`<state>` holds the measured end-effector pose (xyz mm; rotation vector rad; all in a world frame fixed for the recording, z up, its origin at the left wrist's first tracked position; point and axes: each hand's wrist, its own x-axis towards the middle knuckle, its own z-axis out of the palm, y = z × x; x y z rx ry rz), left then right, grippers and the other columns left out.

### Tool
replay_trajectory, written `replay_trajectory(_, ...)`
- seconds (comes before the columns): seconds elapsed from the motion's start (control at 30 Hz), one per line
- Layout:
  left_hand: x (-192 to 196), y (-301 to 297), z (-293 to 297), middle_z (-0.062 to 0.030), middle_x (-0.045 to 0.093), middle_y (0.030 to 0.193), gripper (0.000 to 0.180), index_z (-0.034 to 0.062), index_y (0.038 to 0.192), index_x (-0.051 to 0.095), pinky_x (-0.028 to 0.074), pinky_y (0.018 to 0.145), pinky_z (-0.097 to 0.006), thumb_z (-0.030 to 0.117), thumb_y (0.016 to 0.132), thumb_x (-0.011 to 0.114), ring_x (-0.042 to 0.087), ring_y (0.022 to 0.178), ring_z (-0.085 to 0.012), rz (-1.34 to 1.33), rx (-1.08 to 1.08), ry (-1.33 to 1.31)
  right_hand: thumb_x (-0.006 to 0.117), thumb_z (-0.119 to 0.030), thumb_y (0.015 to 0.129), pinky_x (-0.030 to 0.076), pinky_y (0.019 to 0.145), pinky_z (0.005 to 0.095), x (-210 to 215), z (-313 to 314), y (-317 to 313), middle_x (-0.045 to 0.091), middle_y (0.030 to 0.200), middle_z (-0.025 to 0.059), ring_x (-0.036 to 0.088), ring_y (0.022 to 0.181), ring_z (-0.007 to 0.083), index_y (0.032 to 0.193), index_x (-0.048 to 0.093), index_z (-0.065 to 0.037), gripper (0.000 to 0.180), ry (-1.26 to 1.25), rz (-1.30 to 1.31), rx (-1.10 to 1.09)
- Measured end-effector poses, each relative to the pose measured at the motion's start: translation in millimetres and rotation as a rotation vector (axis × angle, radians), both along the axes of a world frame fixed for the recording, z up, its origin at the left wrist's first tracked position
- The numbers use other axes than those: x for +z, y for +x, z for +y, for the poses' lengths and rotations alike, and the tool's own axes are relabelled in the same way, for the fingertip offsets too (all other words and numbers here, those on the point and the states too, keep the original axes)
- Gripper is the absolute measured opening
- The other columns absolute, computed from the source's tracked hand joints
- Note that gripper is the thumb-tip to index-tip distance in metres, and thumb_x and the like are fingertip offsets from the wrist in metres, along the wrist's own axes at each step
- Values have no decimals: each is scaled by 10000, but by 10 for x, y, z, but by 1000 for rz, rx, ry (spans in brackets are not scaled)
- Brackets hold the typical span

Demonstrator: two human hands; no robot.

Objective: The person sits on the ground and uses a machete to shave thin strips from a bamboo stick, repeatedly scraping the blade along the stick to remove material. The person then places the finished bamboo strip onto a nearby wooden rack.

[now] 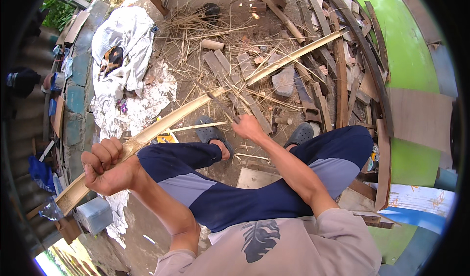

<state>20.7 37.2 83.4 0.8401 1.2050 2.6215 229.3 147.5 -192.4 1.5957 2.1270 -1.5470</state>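
A long, pale split bamboo pole (181, 110) runs slantwise from the near left to the far right, its hollow inner face partly showing. My left hand (110, 166) is closed round it towards its near-left end, beside my knee. Between my knees, my right hand (248, 126) grips what looks like a knife (221, 105) with a dark, narrow blade. The blade points up and left, its tip close to the bamboo's near side. My fingers hide the knife's handle. A thin bamboo strip (198, 126) lies just left of my right hand.
Bamboo shavings (196, 46) and wooden planks (218, 68) litter the ground ahead, with a grey stone block (283, 81). A calico cat (112, 59) lies on a white cloth (125, 26) at left. Stacked timber (340, 75) and a green panel (413, 46) stand right. A clear plastic box (94, 214) sits near left.
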Motion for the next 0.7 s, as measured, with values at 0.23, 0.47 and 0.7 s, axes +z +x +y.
replay_trajectory(0.23,94,-106,282,26,188,531,308,163,621,235,129,452,-275,271,841,421,138,478,-88,15,-80,10,628,-289,762,515,712,481,-345,114,-105,669,761,260,676,769,387,850,698,-20,291,-8,119,-69)
replay_trajectory(0.47,228,-97,550,28,167,527,294,173,610,209,119,453,-265,244,853,359,125,476,-93,38,59,-78,615,-294,775,517,735,466,-810,377,230,670,868,298,678,789,392,855,682,35,345,-194,-103,-168)
replay_trajectory(0.7,319,-116,780,27,162,527,313,176,607,196,119,450,-266,250,857,370,117,476,-92,22,155,-128,637,-289,790,508,709,485,250,244,-407,655,746,241,646,736,427,812,644,1,291,40,286,-13)
